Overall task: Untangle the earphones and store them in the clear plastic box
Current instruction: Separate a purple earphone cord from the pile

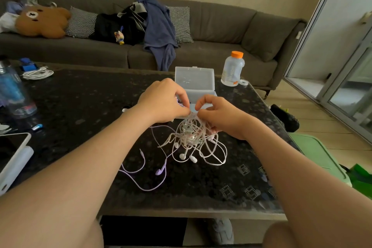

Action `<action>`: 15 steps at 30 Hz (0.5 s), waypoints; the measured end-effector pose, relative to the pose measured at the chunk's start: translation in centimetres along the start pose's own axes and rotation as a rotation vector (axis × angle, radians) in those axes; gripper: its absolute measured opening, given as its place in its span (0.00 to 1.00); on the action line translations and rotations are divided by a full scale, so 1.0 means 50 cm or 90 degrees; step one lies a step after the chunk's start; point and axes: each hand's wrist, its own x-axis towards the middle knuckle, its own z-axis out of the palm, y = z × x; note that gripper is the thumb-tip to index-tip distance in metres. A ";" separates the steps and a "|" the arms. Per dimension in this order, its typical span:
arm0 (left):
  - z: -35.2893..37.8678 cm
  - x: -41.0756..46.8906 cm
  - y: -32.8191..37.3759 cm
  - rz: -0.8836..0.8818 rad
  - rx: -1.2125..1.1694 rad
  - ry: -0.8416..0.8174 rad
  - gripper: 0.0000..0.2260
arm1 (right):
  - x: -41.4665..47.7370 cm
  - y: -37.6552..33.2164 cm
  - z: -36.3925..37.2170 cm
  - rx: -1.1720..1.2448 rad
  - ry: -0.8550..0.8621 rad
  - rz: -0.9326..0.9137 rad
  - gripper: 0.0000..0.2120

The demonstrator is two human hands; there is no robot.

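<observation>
White earphones (pixel 191 137) pinched in both hands (pixel 164 102), well inside table (pixel 80 96) edges.

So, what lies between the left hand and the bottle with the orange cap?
The clear plastic box, its lid open, stands between the left hand and the bottle, as the head view shows. It and the right hand pinch the earphones.

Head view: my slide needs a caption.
Left hand and right hand pinch tangled white earphone cables over dark speckled table, before an open clear plastic box.
</observation>
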 end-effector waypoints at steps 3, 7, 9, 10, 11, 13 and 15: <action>-0.004 0.002 -0.003 -0.005 0.012 -0.038 0.03 | 0.007 0.008 -0.004 -0.088 0.073 -0.027 0.06; 0.003 0.000 -0.005 0.006 -0.020 -0.034 0.02 | 0.015 0.015 -0.005 -0.122 0.120 -0.065 0.05; 0.007 0.000 -0.004 -0.002 -0.031 -0.016 0.02 | 0.012 0.011 0.000 -0.105 0.097 -0.064 0.11; 0.010 0.001 -0.004 -0.005 -0.032 -0.012 0.02 | 0.010 0.007 0.002 -0.077 0.077 -0.057 0.14; 0.013 0.002 -0.005 -0.008 -0.033 -0.011 0.02 | 0.009 0.004 0.003 -0.061 0.059 -0.053 0.15; 0.017 0.004 -0.006 -0.019 -0.037 -0.011 0.01 | 0.008 0.003 0.004 -0.077 0.040 -0.066 0.11; 0.018 0.004 -0.007 -0.028 -0.038 -0.008 0.01 | 0.009 0.007 0.006 -0.101 0.034 -0.086 0.09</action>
